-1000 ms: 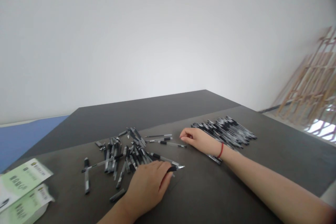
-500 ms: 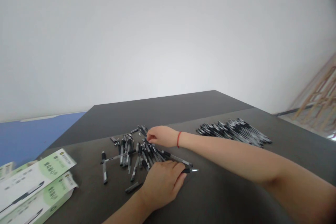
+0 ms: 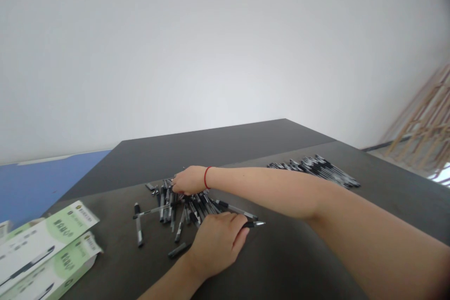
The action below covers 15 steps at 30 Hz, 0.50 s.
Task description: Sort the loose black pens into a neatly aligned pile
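Low in front of me, my left hand (image 3: pixel 220 239) is closed around a pen (image 3: pixel 253 224). Its metal tip and dark grip stick out to the right past my fingers. My right hand (image 3: pixel 190 180), with a red cord at the wrist, reaches across to the loose pile of pens and caps (image 3: pixel 169 204). Its fingers are bent together over the back of the pile, and what they pinch, if anything, is hidden. A separate dark cap (image 3: pixel 179 249) lies beside my left wrist. One clear-barrelled pen (image 3: pixel 139 225) lies apart on the left.
Several pens lie side by side in a bundle (image 3: pixel 321 168) at the right, partly behind my right forearm. White and green pen boxes (image 3: pixel 52 234) are stacked at the left front. The dark table (image 3: pixel 211 143) reaches back toward a white wall; a wooden rack (image 3: pixel 425 117) stands beyond its right.
My right hand has moved left across the back of the pile, and its forearm now covers part of the right-hand bundle. My left hand keeps its pen in nearly the same place.
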{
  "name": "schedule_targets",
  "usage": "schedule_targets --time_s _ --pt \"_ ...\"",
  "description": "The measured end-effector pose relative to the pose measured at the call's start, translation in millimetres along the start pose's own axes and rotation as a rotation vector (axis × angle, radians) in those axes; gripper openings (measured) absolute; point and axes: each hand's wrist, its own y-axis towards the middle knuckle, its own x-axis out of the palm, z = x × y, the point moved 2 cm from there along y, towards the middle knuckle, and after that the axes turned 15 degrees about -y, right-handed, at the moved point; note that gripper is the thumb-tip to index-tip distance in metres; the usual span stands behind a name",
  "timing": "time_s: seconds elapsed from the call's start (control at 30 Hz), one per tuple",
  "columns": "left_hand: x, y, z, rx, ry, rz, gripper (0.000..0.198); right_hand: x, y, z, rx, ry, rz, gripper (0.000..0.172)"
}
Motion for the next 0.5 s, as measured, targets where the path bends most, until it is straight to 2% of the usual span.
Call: schedule_targets --time_s 0.1,0.2,0.27,0.33,0.43,0.5 --pt "-1.2 -0.2 -2.1 -0.022 -0.009 0.011 0.016 -3.8 -6.7 3.8 0.058 0.0 -0.003 0.011" --pt "-2.2 -0.3 -6.3 -0.053 -0.017 0.045 0.018 -13.0 -36.9 12.1 0.234 0.047 0.058 0.013" --pt "-2.6 0.2 -10.3 -0.084 -0.026 0.086 0.019 -19.0 -75.6 15.1 0.366 0.131 0.142 0.01" --pt "-2.9 1.2 -14.8 -0.117 -0.029 0.14 0.02 -21.1 -125.8 11.8 0.478 0.282 0.225 0.006" --pt "-3.2 3.1 -20.5 -0.144 -0.025 0.207 0.021 -13.0 -202.1 -6.4 0.641 0.605 0.285 0.003" --pt "-3.5 3.8 -22.3 -0.138 -0.023 0.239 0.022 -2.1 -238.8 -24.0 0.766 0.754 0.286 0.006"
